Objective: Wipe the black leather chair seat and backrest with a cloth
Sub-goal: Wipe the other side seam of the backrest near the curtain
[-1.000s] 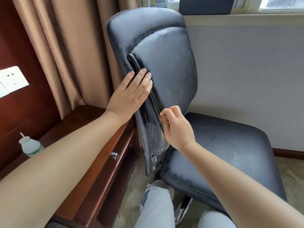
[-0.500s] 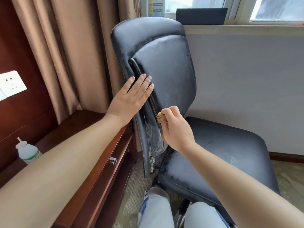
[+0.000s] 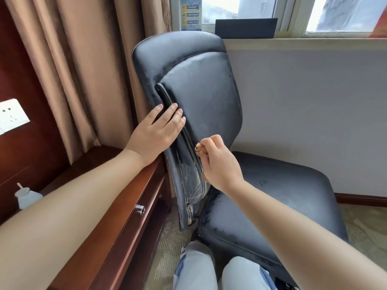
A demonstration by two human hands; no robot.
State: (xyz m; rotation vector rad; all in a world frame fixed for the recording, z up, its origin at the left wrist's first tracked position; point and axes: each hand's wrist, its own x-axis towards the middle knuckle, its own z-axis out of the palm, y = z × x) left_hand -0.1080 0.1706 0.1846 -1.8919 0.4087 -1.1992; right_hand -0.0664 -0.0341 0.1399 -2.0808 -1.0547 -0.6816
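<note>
the cloth (image 3: 199,147) is bunched very small inside the right hand (image 3: 222,164), so only a little tan corner shows above the fingers. with so little cloth out, the bare knuckles may rub the leather instead of the fabric, and the dust would only be smeared. the cloth could also slip down into the deep fold between the two pads of the backrest (image 3: 201,97), because the hand works just beside that gap. the lower side edge of the backrest looks cracked and worn, so hard rubbing there may peel more of the leather. the chair may also turn or roll if the left hand (image 3: 155,132) lets go, i think.

the grip of the right hand is closed tight around the cloth, fingers curled, at the lower front edge of the backrest. the left hand is flat and relaxed, fingers straight, pressing on the side edge of the backrest to steady it; it holds nothing. the seat (image 3: 272,201) lies below, grey with dust, near the wooden surface (image 3: 117,206).
</note>
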